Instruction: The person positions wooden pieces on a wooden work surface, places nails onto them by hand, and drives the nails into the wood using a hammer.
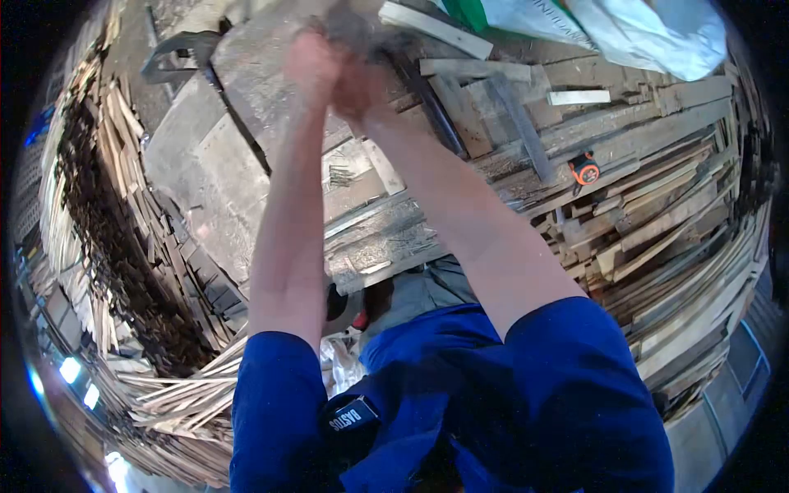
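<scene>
Both my arms reach forward over the wooden work surface. My left hand and my right hand are close together at the top of the view, smeared by motion. A dark blurred shape lies just beyond them; whether either hand holds it cannot be made out. To the right of my hands a dark bar slants across the boards. Several nails lie in a small heap on the wood between my forearms.
An orange and black tape measure rests on boards at the right. A white and green bag is at the top right. A clamp stands at upper left. Stacked wood strips and more slats lie on both sides.
</scene>
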A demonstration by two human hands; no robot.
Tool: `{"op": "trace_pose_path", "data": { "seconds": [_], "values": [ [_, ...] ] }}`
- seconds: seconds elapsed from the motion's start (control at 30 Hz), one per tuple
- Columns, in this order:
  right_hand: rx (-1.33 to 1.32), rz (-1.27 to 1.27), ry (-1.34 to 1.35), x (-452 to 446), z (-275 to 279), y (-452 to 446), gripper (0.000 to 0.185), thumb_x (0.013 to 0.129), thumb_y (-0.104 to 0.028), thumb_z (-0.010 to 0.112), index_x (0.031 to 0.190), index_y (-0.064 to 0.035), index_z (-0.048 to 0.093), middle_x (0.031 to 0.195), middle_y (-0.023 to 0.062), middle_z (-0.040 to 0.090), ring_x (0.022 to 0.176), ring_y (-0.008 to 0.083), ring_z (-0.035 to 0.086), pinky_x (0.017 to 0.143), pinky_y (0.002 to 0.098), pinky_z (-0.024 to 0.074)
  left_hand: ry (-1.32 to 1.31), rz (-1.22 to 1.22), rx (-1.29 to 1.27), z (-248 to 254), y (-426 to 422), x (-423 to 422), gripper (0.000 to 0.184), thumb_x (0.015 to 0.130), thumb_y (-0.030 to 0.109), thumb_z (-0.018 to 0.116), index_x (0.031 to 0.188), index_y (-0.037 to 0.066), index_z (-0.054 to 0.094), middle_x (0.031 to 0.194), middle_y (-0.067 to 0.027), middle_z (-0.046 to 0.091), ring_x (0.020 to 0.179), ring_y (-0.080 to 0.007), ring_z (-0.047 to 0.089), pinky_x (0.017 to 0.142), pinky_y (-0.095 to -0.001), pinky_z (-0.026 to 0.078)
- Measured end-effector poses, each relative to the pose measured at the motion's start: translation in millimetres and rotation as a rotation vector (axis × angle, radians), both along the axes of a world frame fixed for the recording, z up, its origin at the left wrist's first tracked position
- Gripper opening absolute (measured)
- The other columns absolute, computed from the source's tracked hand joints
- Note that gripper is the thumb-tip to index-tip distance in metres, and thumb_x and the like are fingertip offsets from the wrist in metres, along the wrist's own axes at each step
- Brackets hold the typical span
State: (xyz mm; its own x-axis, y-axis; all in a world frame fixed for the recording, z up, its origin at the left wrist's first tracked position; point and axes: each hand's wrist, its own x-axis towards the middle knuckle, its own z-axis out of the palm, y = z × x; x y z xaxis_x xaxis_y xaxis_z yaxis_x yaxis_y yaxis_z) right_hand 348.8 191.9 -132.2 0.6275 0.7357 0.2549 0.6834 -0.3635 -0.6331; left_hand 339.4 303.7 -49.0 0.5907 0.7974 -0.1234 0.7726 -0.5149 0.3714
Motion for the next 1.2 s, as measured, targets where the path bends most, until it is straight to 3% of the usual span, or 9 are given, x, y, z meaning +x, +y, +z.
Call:
{"op": "trace_pose_path", "data": {
  "seconds": [0.13, 0.27, 0.3, 0.4, 0.5, 0.77, 0.97, 1.03, 1.2],
  "values": [
    [0.445, 0.187, -0.042, 25.7, 75.6, -50.9, 0.025, 0.09, -0.029, 0.065, 0.104, -0.0092, 0.067, 0.088, 0.0137, 0.07, 0.081, 0.0255, 0.07, 0.071, 0.0358, 0.0571, -0.278, -0.335, -0.073, 51.9, -46.2, -19.8, 0.052, 0.082, 0.045, 0.07, 0.109, 0.001, 0.066, 0.092, -0.0177, 0.071, 0.087, -0.0273, 0.071, 0.072, -0.0414, 0.056],
    [0.09, 0.046, 1.134, 28.7, 154.7, -129.8, 0.035, 0.094, -0.025, 0.059, 0.117, 0.001, 0.06, 0.113, 0.0176, 0.065, 0.105, 0.0284, 0.066, 0.09, 0.0405, 0.0554, -0.804, -0.107, -0.102, 130.1, -85.6, -75.6, 0.06, 0.08, 0.052, 0.074, 0.111, 0.002, 0.069, 0.105, -0.0194, 0.07, 0.084, -0.0305, 0.071, 0.079, -0.038, 0.058],
    [0.102, 0.072, 1.114, 29.2, 168.1, -146.5, 0.035, 0.094, -0.025, 0.059, 0.117, 0.001, 0.06, 0.113, 0.0176, 0.065, 0.105, 0.0284, 0.066, 0.09, 0.0405, 0.0554, -0.824, -0.104, -0.074, 140.5, -94.0, -90.2, 0.06, 0.08, 0.052, 0.074, 0.111, 0.002, 0.069, 0.105, -0.0194, 0.07, 0.084, -0.0305, 0.071, 0.079, -0.038, 0.058],
    [0.342, 0.314, 1.311, -6.0, 191.9, -196.4, 0.038, 0.096, -0.026, 0.057, 0.119, 0.0042, 0.055, 0.118, 0.016, 0.061, 0.108, 0.0286, 0.064, 0.093, 0.043, 0.0547, -0.779, 0.223, -0.766, 147.7, -147.1, -179.4, 0.062, 0.09, 0.054, 0.065, 0.122, 0.001, 0.062, 0.111, -0.0098, 0.07, 0.096, -0.0199, 0.067, 0.075, -0.0322, 0.056],
    [0.503, 0.355, 1.629, -37.5, 219.4, -208.6, 0.039, 0.096, -0.027, 0.059, 0.121, 0.0029, 0.054, 0.116, 0.0146, 0.061, 0.105, 0.026, 0.065, 0.09, 0.0419, 0.056, -0.612, 0.192, -0.923, 170.5, -212.8, -241.7, 0.056, 0.094, 0.047, 0.064, 0.123, -0.001, 0.06, 0.108, -0.0092, 0.07, 0.094, -0.0204, 0.068, 0.074, -0.0305, 0.057],
    [0.104, 0.325, 1.521, -109.2, 240.0, -247.3, 0.04, 0.094, -0.029, 0.062, 0.12, 0.0008, 0.056, 0.111, 0.0128, 0.064, 0.095, 0.0234, 0.066, 0.079, 0.0371, 0.0576, -0.806, 0.336, -1.251, 156.7, -319.5, -322.1, 0.051, 0.097, 0.042, 0.061, 0.127, 0.001, 0.059, 0.1, -0.0085, 0.067, 0.093, -0.0175, 0.066, 0.078, -0.0325, 0.057],
    [-0.65, 0.956, 0.834, -118.7, 233.9, -273.4, 0.04, 0.091, -0.036, 0.067, 0.114, -0.0033, 0.064, 0.091, 0.0049, 0.068, 0.08, 0.0128, 0.063, 0.067, 0.0305, 0.0542, -0.996, 0.354, -0.678, 147.2, -348.2, -320.2, 0.056, 0.092, 0.036, 0.069, 0.133, 0.002, 0.053, 0.122, -0.0158, 0.063, 0.117, -0.0293, 0.061, 0.098, -0.0386, 0.05],
    [-0.791, 1.114, 0.872, -122.9, 223.9, -281.1, 0.042, 0.09, -0.038, 0.068, 0.116, -0.0047, 0.064, 0.09, 0.0052, 0.068, 0.081, 0.0136, 0.062, 0.068, 0.0318, 0.0531, -0.495, -0.123, 0.054, 175.0, -341.5, -313.0, 0.069, 0.082, 0.034, 0.077, 0.138, 0.005, 0.049, 0.13, -0.021, 0.059, 0.12, -0.0381, 0.057, 0.102, -0.0445, 0.047],
    [-0.775, 1.413, 0.787, -92.8, 181.1, -293.5, 0.041, 0.088, -0.036, 0.07, 0.117, -0.007, 0.066, 0.097, 0.0054, 0.07, 0.088, 0.0134, 0.061, 0.076, 0.0337, 0.0518, -0.083, -0.556, -0.356, 222.2, -332.5, -278.2, 0.076, 0.075, 0.035, 0.08, 0.139, 0.01, 0.048, 0.127, -0.0243, 0.058, 0.114, -0.0426, 0.059, 0.098, -0.0481, 0.048]
  ]
}}
